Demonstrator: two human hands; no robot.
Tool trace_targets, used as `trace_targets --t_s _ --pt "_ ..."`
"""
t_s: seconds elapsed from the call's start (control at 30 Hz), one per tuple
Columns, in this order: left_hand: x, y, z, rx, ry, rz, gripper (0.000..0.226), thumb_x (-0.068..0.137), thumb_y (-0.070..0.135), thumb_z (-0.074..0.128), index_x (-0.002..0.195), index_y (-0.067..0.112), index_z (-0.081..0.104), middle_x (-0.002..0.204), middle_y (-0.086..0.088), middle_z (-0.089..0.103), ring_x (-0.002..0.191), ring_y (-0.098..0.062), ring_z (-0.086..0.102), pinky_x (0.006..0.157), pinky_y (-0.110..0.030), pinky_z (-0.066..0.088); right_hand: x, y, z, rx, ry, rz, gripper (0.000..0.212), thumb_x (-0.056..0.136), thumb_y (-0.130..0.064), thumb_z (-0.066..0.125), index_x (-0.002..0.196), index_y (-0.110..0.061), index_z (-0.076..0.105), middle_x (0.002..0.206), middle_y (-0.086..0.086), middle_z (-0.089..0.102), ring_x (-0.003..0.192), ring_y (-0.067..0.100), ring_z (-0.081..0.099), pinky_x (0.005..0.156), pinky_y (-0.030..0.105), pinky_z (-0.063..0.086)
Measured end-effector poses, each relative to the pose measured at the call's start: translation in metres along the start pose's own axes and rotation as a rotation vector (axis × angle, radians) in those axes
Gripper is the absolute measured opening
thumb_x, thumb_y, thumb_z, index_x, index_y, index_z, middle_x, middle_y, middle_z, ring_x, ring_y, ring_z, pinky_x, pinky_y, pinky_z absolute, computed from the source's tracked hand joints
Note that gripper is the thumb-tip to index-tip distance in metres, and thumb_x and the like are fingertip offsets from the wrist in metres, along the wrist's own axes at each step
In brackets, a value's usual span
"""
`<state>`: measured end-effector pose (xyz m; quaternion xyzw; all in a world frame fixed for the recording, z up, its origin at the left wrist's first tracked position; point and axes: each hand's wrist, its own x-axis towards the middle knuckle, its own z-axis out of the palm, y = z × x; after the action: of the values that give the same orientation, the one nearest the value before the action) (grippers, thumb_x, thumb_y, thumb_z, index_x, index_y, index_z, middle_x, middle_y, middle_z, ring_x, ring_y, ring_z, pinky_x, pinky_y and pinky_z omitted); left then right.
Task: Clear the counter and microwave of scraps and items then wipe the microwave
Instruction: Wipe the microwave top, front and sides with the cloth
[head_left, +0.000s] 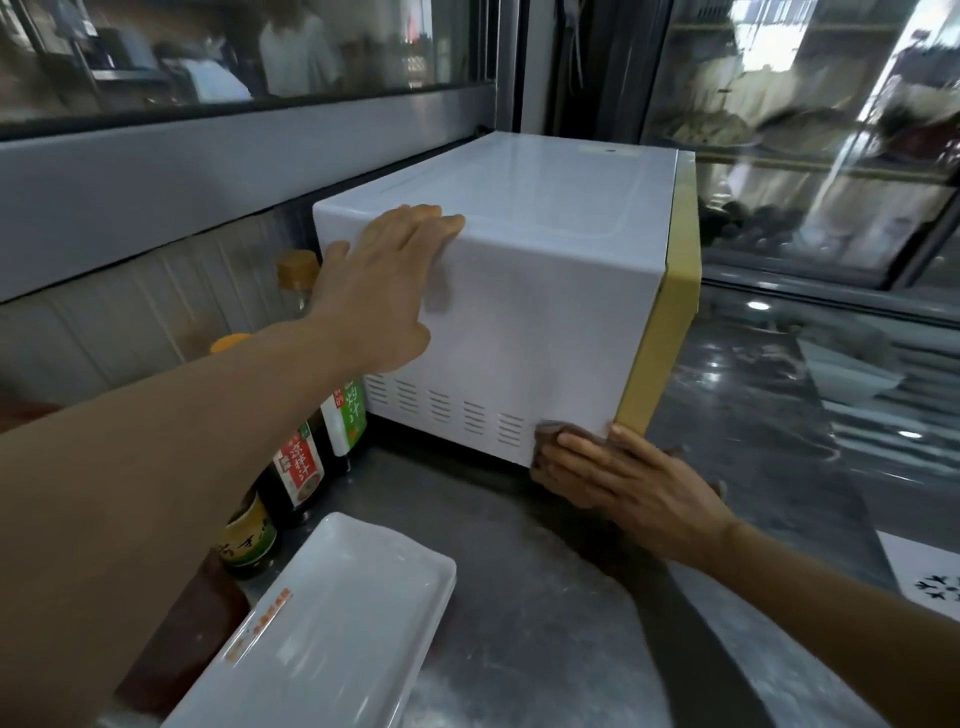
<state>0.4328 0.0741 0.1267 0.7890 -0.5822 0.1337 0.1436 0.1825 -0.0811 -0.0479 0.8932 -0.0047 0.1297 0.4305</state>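
Note:
A white microwave (530, 291) with a yellow front frame stands on the steel counter (519, 597), seen from its side. My left hand (384, 291) lies flat against the microwave's upper side wall, fingers straight and reaching over the top edge. My right hand (623, 483) presses a brown cloth (563, 434) against the lower front corner of the same side wall, just beside the vent slots. The cloth is mostly hidden under my fingers.
Several sauce bottles (301, 462) stand in a row left of the microwave against the wall. A white rectangular tray (332, 623) lies on the counter near me. A glass display case (810, 156) rises behind and to the right.

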Motion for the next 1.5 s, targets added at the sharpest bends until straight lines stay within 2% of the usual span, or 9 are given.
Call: trace_targets --t_s 0.17,0.37,0.53,0.7,0.9,1.03,1.17,1.3,1.5 --pt "-0.001 -0.001 -0.005 -0.004 -0.066 -0.008 0.101 0.069 0.015 0.073 0.148 0.029 0.011 0.157 0.004 0.009 0.146 -0.017 0.005 0.108 -0.054 0.025 0.058 0.063 -0.055 -0.042 0.141 0.214 0.064 0.088 -0.026 0.033 0.149 -0.017 0.016 0.156 -0.003 0.009 0.146 0.019 -0.008 0.116 0.045 -0.014" --pt "-0.001 -0.006 -0.002 -0.039 -0.078 0.000 0.106 0.067 0.012 0.075 0.148 0.033 0.009 0.157 0.007 0.006 0.146 -0.014 0.002 0.111 -0.054 0.017 0.100 0.069 -0.066 -0.063 0.223 0.421 0.068 0.087 -0.028 0.050 0.149 -0.017 0.023 0.157 0.003 0.018 0.146 0.023 0.006 0.114 0.047 -0.009" --pt "-0.001 -0.009 0.003 -0.091 -0.049 0.018 0.106 0.066 0.003 0.072 0.147 0.034 0.011 0.156 0.008 0.007 0.145 -0.013 0.002 0.111 -0.053 0.016 0.109 0.006 -0.021 -0.016 0.106 0.125 0.079 0.079 -0.023 0.051 0.149 -0.020 0.016 0.156 -0.001 0.008 0.146 0.020 0.000 0.115 0.043 -0.014" --pt "0.000 -0.007 -0.003 -0.067 -0.082 0.018 0.105 0.067 0.004 0.071 0.147 0.032 0.009 0.156 0.008 0.007 0.145 -0.014 0.002 0.111 -0.054 0.018 0.076 -0.007 -0.011 -0.066 -0.024 -0.007 0.082 0.072 -0.028 0.068 0.145 -0.017 0.033 0.154 0.001 0.025 0.146 0.024 0.010 0.117 0.044 -0.013" --pt "0.002 0.000 -0.007 -0.063 -0.098 -0.022 0.100 0.068 0.009 0.072 0.147 0.030 0.012 0.156 0.006 0.008 0.145 -0.016 0.004 0.110 -0.053 0.023 0.026 0.050 -0.051 -0.060 0.142 0.396 0.061 0.090 -0.016 0.030 0.149 -0.020 0.019 0.159 -0.001 0.000 0.147 0.016 -0.005 0.116 0.045 -0.011" --pt "0.002 0.002 -0.001 -0.084 -0.063 -0.042 0.101 0.066 0.010 0.074 0.146 0.029 0.015 0.156 0.005 0.010 0.145 -0.017 0.005 0.107 -0.053 0.026 0.048 0.062 -0.068 0.013 0.274 0.737 0.064 0.092 -0.022 0.043 0.150 -0.018 0.015 0.159 0.003 -0.002 0.146 0.020 -0.008 0.117 0.045 -0.006" --pt "0.001 -0.001 0.005 -0.082 -0.025 -0.036 0.104 0.063 0.008 0.076 0.145 0.029 0.015 0.156 0.004 0.011 0.145 -0.018 0.004 0.107 -0.056 0.026 0.073 0.034 -0.059 0.231 0.427 1.075 0.062 0.098 -0.030 0.039 0.148 -0.012 0.007 0.152 0.017 0.005 0.145 0.035 0.002 0.118 0.048 0.010" --pt "0.001 -0.002 0.008 -0.050 -0.007 -0.021 0.106 0.062 0.010 0.078 0.145 0.029 0.014 0.155 0.003 0.011 0.145 -0.020 0.005 0.107 -0.056 0.027 0.080 0.000 -0.045 0.459 0.452 1.198 0.076 0.097 -0.032 0.036 0.147 -0.020 -0.021 0.153 0.016 -0.024 0.143 0.038 0.004 0.109 0.046 0.033" --pt "0.002 -0.002 0.009 -0.047 -0.002 0.002 0.106 0.061 0.011 0.079 0.144 0.027 0.014 0.154 0.001 0.012 0.143 -0.022 0.006 0.107 -0.057 0.027 0.058 -0.040 -0.045 0.655 0.303 1.177 0.100 0.085 -0.016 0.059 0.146 -0.020 -0.021 0.151 0.019 -0.019 0.131 0.050 0.032 0.075 0.043 0.055"
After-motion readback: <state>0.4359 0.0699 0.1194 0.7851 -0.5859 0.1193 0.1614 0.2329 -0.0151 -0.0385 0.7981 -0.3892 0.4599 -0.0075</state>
